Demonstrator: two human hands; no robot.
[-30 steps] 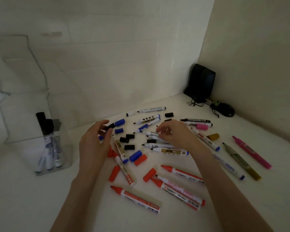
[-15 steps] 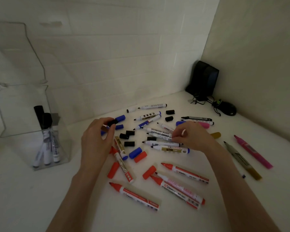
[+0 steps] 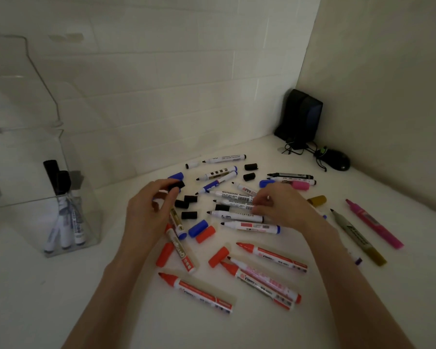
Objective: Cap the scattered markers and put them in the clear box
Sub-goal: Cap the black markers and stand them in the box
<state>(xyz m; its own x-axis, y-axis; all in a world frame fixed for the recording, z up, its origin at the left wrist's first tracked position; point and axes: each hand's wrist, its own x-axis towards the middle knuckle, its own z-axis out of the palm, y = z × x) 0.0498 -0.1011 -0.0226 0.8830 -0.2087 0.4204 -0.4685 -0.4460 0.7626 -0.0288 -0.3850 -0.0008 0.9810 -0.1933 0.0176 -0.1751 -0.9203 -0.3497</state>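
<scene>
Several uncapped markers and loose caps lie scattered across the white table. My left hand (image 3: 149, 210) pinches a black cap (image 3: 177, 185) just above the table. My right hand (image 3: 282, 205) curls its fingers round the rear end of a black whiteboard marker (image 3: 234, 203) in the pile. Loose black caps (image 3: 188, 200) lie between my hands, with a blue cap (image 3: 198, 228) and a red cap (image 3: 206, 234) below them. Red markers (image 3: 272, 256) lie nearer me. The clear box (image 3: 48, 197) stands at the left and holds three capped black markers (image 3: 66, 227).
A black speaker (image 3: 300, 117) with tangled cables and a black mouse (image 3: 336, 159) sit in the back right corner. Green (image 3: 358, 239) and pink (image 3: 374, 224) markers lie at the right. Walls close the back and right sides.
My left hand has lifted the black cap slightly from the pile. My right hand has slid right and back and settled on the black marker's end. The view shifted a little.
</scene>
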